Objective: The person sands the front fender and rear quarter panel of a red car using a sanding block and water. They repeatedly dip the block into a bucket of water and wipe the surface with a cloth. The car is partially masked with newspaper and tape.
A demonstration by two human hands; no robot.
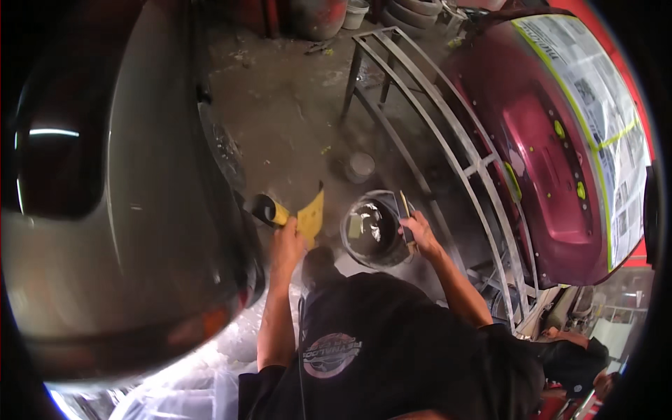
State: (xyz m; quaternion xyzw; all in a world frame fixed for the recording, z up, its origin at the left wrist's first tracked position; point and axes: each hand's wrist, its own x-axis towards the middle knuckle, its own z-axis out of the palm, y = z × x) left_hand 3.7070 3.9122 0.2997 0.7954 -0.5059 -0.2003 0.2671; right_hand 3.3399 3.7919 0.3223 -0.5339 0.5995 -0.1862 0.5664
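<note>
My left hand [289, 245] is closed on a curling sheet of sandpaper [310, 218], yellow on its back, with one end rolled to show a dark inner face. Held by my right hand [422, 232] is a thin, flat sanding block [404, 210], dark with a yellowish edge, tilted upright at the bucket's right rim. Between my hands stands a round bucket [346, 241] of dark water with bright reflections. Inside it is a pale yellow-green block [356, 225], perhaps a sponge.
A dark car body [161, 210] fills the left side. To the right, a metal rack [448, 150] stands beside a maroon trunk lid [553, 161] partly masked with newspaper [602, 91]. A small round container [361, 165] sits beyond the bucket. Another person [577, 360] is at lower right.
</note>
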